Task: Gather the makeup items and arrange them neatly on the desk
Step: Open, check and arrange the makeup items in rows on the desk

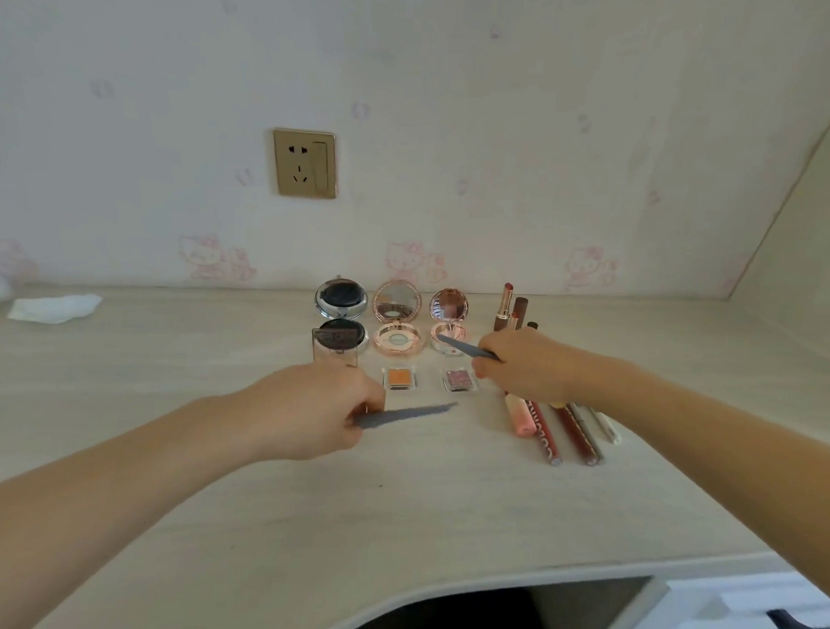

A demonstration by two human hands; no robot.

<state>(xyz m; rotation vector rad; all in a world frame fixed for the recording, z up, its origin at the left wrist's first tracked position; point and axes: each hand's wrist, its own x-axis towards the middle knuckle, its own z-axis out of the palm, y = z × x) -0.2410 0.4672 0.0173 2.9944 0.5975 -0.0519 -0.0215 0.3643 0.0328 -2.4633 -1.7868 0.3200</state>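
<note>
My left hand [321, 407] grips a grey pencil-like stick [411, 413] that lies low over the desk and points right. My right hand [520, 364] holds a second grey stick [461, 346] whose tip reaches over the right open compact [450, 337]. Behind them stand a black-and-silver open compact [340, 318] and a rose-gold open compact [397, 320]. A clear case [334, 353] leans in front of the black compact. Two small square pans, orange [399, 378] and pink [458, 379], sit between my hands. Several lip pencils and tubes [569, 433] lie side by side under my right wrist.
Upright lipsticks [511, 309] stand by the wall at the right. A white tissue [54, 307] lies at the far left of the pale desk [395, 503]. A wall socket [304, 163] is above. The desk's curved front edge and a drawer handle [799, 623] are at the bottom right.
</note>
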